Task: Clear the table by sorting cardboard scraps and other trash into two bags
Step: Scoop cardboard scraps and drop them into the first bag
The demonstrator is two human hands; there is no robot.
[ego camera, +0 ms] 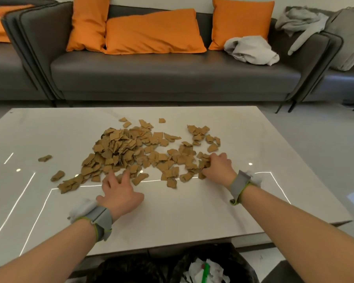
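Note:
Several brown cardboard scraps (131, 152) lie heaped and scattered across the middle of the glossy white table (192, 211). My left hand (121, 193) lies flat on the table at the pile's near edge, fingers spread and touching the nearest scraps. My right hand (217, 166) is at the pile's right side with its fingers curled around a clump of scraps. Two black bags sit below the table's near edge: the left black bag (131, 268) looks dark inside, and the right black bag (229, 262) holds white crumpled paper and a green item.
A dark grey sofa (172, 74) with orange cushions (153, 31) and grey clothes (251, 50) stands beyond the table. A few stray scraps (45, 158) lie off to the left. Grey floor shows to the right of the table.

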